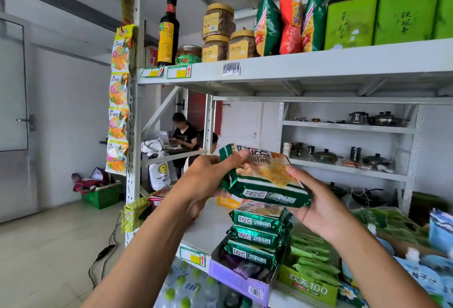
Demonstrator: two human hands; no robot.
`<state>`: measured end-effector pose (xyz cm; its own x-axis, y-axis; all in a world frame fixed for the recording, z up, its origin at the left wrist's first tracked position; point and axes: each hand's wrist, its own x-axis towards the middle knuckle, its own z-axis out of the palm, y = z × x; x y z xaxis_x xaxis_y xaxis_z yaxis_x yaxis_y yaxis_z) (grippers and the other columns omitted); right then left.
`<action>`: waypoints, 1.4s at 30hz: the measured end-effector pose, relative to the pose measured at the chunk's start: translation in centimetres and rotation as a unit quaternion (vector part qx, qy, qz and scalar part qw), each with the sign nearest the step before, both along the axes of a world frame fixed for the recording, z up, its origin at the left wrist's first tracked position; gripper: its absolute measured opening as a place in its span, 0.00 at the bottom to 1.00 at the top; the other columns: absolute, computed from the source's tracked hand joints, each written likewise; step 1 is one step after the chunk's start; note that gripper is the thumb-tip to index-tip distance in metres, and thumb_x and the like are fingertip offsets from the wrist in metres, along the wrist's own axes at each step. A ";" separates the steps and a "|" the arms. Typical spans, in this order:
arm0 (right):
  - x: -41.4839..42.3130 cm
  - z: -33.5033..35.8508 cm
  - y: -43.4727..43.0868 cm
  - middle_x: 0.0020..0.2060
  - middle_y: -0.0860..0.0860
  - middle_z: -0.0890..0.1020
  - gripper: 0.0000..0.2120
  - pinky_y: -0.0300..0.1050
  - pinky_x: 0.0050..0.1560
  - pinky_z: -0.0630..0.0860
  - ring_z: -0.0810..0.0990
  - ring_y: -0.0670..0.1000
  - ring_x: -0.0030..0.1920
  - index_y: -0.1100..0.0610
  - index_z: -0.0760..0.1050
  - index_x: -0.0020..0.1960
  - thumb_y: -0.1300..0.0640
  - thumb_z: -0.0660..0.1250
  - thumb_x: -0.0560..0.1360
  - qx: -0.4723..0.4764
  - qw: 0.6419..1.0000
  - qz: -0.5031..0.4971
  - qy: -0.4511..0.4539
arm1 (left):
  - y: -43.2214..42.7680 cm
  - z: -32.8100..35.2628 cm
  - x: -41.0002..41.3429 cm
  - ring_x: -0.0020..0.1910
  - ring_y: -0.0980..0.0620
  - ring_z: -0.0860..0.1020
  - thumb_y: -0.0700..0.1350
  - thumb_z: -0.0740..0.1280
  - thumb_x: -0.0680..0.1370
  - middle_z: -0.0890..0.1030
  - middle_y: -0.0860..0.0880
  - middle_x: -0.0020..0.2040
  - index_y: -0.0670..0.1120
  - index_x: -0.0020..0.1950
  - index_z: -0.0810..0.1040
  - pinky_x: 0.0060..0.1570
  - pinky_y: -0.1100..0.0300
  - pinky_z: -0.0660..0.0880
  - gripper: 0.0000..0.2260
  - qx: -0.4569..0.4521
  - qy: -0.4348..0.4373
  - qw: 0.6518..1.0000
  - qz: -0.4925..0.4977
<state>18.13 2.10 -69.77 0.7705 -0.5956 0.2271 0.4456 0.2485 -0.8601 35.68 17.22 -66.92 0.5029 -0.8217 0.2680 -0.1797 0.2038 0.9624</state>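
Hands are holding a green biscuit pack (264, 182) above the matching stack (257, 231): left hand (206, 180) pinching its crimped end, right hand (321, 209) curling under the other. Light, slippery film, probably brittle inside.

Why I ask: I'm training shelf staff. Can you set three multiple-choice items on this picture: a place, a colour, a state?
1. Where is the held pack? A above the stack of like packs; B on the floor; C in a basket.
2. What colour are the tall tins? A red; B green; C blue.
3. How is the pack held? A by one hand; B by both hands; C not at all.
Answers: 1 A, it is over the stack; 2 B, their fronts are green; 3 B, left hand and right hand each grip an end.
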 end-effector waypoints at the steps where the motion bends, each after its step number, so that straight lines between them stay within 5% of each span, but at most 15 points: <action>1: 0.1 0.2 0.0 0.41 0.60 0.86 0.10 0.39 0.25 0.78 0.84 0.54 0.32 0.63 0.84 0.48 0.57 0.71 0.72 0.016 1.000 0.010 0.019 | -0.2 -0.2 0.1 0.36 0.49 0.85 0.61 0.77 0.71 0.87 0.40 0.47 0.37 0.57 0.82 0.31 0.60 0.81 0.29 0.007 0.057 0.998 -0.024; 4: 0.2 0.7 0.4 0.37 0.57 0.81 0.15 0.32 0.21 0.61 0.71 0.46 0.25 0.63 0.79 0.55 0.54 0.71 0.74 0.005 0.998 0.021 0.061 | -1.1 -1.4 0.9 0.30 0.53 0.81 0.56 0.74 0.75 0.86 0.43 0.41 0.42 0.50 0.84 0.28 0.63 0.78 0.17 0.018 0.138 0.988 -0.067; 8: -0.6 0.4 0.2 0.49 0.57 0.87 0.21 0.34 0.31 0.72 0.77 0.44 0.30 0.55 0.80 0.61 0.47 0.75 0.71 -0.182 0.971 -0.085 0.131 | -1.4 -3.1 2.6 0.56 0.40 0.84 0.48 0.77 0.74 0.85 0.37 0.57 0.39 0.56 0.84 0.67 0.44 0.75 0.16 -0.051 0.072 0.994 -0.070; 11: -0.8 -0.6 -0.7 0.60 0.41 0.84 0.25 0.47 0.54 0.81 0.84 0.42 0.55 0.40 0.76 0.64 0.51 0.80 0.70 -0.415 0.872 -0.213 0.151 | -1.5 -3.9 3.7 0.60 0.38 0.83 0.36 0.77 0.72 0.85 0.39 0.59 0.40 0.60 0.82 0.67 0.37 0.75 0.18 -0.138 -0.051 0.989 -0.033; 13: -0.3 -1.3 -0.8 0.61 0.37 0.82 0.26 0.52 0.62 0.80 0.81 0.42 0.61 0.42 0.76 0.61 0.67 0.77 0.72 -0.506 0.817 -0.254 0.108 | -1.8 -4.4 4.0 0.61 0.40 0.82 0.31 0.77 0.71 0.84 0.44 0.60 0.45 0.58 0.83 0.61 0.37 0.79 0.18 -0.198 -0.131 0.971 0.011; 15: 0.1 -1.7 -0.4 0.64 0.35 0.78 0.28 0.45 0.69 0.75 0.76 0.38 0.66 0.49 0.77 0.59 0.76 0.73 0.69 -0.581 0.758 -0.291 0.053 | -2.3 -4.9 4.0 0.61 0.42 0.80 0.31 0.78 0.71 0.81 0.47 0.60 0.50 0.55 0.83 0.61 0.42 0.79 0.19 -0.247 -0.202 0.946 0.062; 19: 0.6 -1.9 -0.2 0.67 0.39 0.73 0.26 0.38 0.63 0.76 0.73 0.39 0.68 0.55 0.78 0.58 0.77 0.75 0.67 -0.652 0.669 -0.357 0.008 | -2.8 -6.3 3.6 0.59 0.45 0.77 0.26 0.74 0.72 0.77 0.45 0.57 0.48 0.53 0.79 0.59 0.60 0.74 0.20 -0.303 -0.250 0.916 0.082; 22: 0.7 -1.9 -0.4 0.65 0.40 0.76 0.27 0.33 0.60 0.75 0.78 0.44 0.61 0.52 0.77 0.59 0.76 0.74 0.68 -0.650 0.672 -0.354 0.005 | -2.8 -6.8 3.7 0.56 0.45 0.79 0.24 0.71 0.73 0.80 0.44 0.56 0.48 0.53 0.78 0.54 0.62 0.76 0.20 -0.280 -0.180 0.942 0.033; 25: 0.9 -1.3 -1.2 0.53 0.39 0.83 0.23 0.41 0.49 0.81 0.83 0.42 0.48 0.42 0.73 0.64 0.61 0.75 0.76 -0.556 0.757 -0.337 0.070 | -4.0 -6.0 4.1 0.62 0.46 0.81 0.35 0.72 0.77 0.84 0.47 0.59 0.51 0.60 0.80 0.57 0.53 0.80 0.15 -0.225 -0.072 0.972 -0.004; 28: 2.4 -1.0 -3.8 0.45 0.47 0.86 0.19 0.52 0.46 0.83 0.85 0.45 0.37 0.48 0.73 0.65 0.46 0.73 0.77 -0.461 0.814 -0.321 0.148 | -8.1 -4.9 4.9 0.57 0.50 0.84 0.44 0.67 0.83 0.86 0.48 0.59 0.50 0.66 0.80 0.60 0.54 0.80 0.12 -0.154 -0.042 0.987 -0.007; 32: 4.6 -1.0 -6.6 0.38 0.55 0.85 0.15 0.35 0.27 0.72 0.78 0.38 0.23 0.57 0.77 0.50 0.45 0.69 0.81 -0.424 0.785 -0.331 0.307 | -13.4 -5.1 6.0 0.42 0.52 0.79 0.50 0.67 0.84 0.83 0.48 0.47 0.41 0.55 0.82 0.44 0.61 0.75 0.13 0.023 -0.060 0.996 0.057; 34: 4.9 -1.8 -7.6 0.32 0.54 0.80 0.15 0.34 0.24 0.68 0.75 0.39 0.18 0.58 0.75 0.45 0.47 0.68 0.82 -0.400 0.773 -0.316 0.378 | -14.9 -6.2 6.5 0.43 0.50 0.76 0.52 0.69 0.82 0.79 0.45 0.46 0.42 0.52 0.79 0.42 0.60 0.71 0.13 0.128 -0.117 0.981 0.083; 37: 4.7 -3.7 -8.7 0.34 0.53 0.79 0.15 0.38 0.26 0.66 0.75 0.43 0.18 0.56 0.74 0.56 0.43 0.65 0.83 -0.324 0.791 -0.252 0.455 | -15.9 -8.4 6.9 0.47 0.46 0.77 0.56 0.70 0.80 0.80 0.44 0.50 0.42 0.53 0.79 0.48 0.55 0.73 0.17 0.234 -0.129 0.960 0.078; 40: 4.2 -5.5 -9.2 0.36 0.57 0.82 0.35 0.36 0.25 0.65 0.78 0.48 0.22 0.58 0.72 0.66 0.28 0.58 0.78 -0.268 0.782 -0.227 0.515 | -15.1 -9.6 6.3 0.52 0.46 0.79 0.68 0.64 0.77 0.82 0.44 0.55 0.47 0.54 0.78 0.46 0.52 0.74 0.24 0.305 -0.004 0.952 0.010; 42: 3.8 -5.9 -9.2 0.56 0.61 0.83 0.45 0.38 0.26 0.72 0.83 0.51 0.26 0.56 0.67 0.75 0.21 0.54 0.74 -0.255 0.775 -0.206 0.540 | -14.6 -10.1 6.5 0.56 0.42 0.80 0.73 0.64 0.73 0.83 0.43 0.58 0.48 0.60 0.79 0.47 0.49 0.76 0.32 0.333 0.033 0.942 -0.032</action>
